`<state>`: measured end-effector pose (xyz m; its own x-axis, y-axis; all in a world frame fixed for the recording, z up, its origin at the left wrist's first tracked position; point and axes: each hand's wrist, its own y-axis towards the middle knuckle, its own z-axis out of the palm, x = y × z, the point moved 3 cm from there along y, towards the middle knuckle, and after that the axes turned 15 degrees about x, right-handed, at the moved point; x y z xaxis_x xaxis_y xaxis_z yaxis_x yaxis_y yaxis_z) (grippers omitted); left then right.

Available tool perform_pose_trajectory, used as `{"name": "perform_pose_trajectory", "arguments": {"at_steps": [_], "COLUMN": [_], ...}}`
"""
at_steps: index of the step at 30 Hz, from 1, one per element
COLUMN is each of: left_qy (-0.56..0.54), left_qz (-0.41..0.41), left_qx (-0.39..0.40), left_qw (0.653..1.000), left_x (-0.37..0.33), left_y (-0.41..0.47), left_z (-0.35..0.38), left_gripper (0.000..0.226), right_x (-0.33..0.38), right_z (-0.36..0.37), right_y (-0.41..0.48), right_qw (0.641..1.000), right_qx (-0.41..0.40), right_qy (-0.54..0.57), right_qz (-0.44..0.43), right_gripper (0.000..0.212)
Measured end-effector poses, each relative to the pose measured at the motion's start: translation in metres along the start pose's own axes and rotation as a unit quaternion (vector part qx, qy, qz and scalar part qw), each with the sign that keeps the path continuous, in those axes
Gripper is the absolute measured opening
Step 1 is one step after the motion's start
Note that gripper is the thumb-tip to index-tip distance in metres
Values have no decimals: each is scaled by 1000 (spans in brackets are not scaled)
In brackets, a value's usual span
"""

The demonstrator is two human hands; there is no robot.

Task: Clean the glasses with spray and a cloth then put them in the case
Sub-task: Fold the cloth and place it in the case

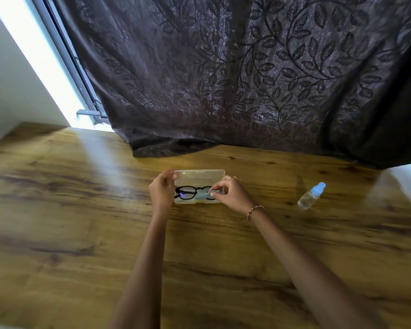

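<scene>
Centrally on the table, a translucent plastic glasses case [195,202] lies open, its lid [199,175] tipped back on the far side. Inside the base sit the black-framed glasses [188,192], with a light blue cloth [201,195] lying over their right lens. The right hand [230,194] pinches that cloth between thumb and fingertips, just over the case; a beaded bracelet [254,211] circles its wrist. The left hand [163,189] curls round the left end of the case, its thumb up by the lid's corner. Off to the right, well apart from the case, is 1 clear spray bottle [311,195] with a pale blue cap and clear liquid inside. Whether it stands or lies cannot be told through the wide lens.

The wood-grain table [81,210] has dark streaks and knots and catches a bright band of light on its left part. Behind it hangs a dark curtain [247,79] with a leaf pattern, its hem resting on the far edge. At the left is a strip of bright window [33,55] beside a white wall [5,79].

The glasses' long axis runs left to right, parallel to the case, with the left lens rim seen nearly face on.
</scene>
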<state>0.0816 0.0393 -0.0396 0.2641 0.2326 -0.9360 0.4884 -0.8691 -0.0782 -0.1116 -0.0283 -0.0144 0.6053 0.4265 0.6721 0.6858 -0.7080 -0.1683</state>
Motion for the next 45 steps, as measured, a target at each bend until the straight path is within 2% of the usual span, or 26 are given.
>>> {"name": "perform_pose_trajectory", "arguments": {"at_steps": [10, 17, 21, 24, 27, 30, 34, 38, 45], "left_qy": [-18, -27, -33, -47, -54, -63, -69, -85, -108], "left_qz": [9, 7, 7, 6, 8, 5, 6, 14, 60], "left_qx": [-5, -5, 0, 11, 16, 24, 30, 39, 109], "left_qw": [1000, 1000, 999, 999, 998, 998, 997, 996, 986], "left_x": [-1, 0, 1, 3, 4, 3, 2, 1, 6], "left_y": [-3, -3, -4, -6, -8, -9, -8, -10, -17], "left_z": [1, 2, 2, -1, -1, 2, 7, 9, 5], "left_gripper": [20, 22, 24, 27, 27, 28, 29, 28, 29], "right_x": [2, -9, -10, -11, -14, -20, -31, -36, -43], "right_z": [12, 20, 15, 6, -5, -14, -22, -26, -20], "right_y": [9, 14, 10, 4, 1, 8, 11, 8, -10], "right_qw": [990, 998, 995, 985, 969, 970, 963, 951, 941], "right_qx": [-21, -29, -78, -159, -223, -169, -124, -122, -131], "right_qy": [137, 53, 56, 64, 97, 154, 218, 274, 309], "right_qz": [-17, 11, -4, -14, 27, 83, 103, 79, 34], "right_gripper": [11, 18, 26, 30, 27, 34, 31, 18, 13]}}
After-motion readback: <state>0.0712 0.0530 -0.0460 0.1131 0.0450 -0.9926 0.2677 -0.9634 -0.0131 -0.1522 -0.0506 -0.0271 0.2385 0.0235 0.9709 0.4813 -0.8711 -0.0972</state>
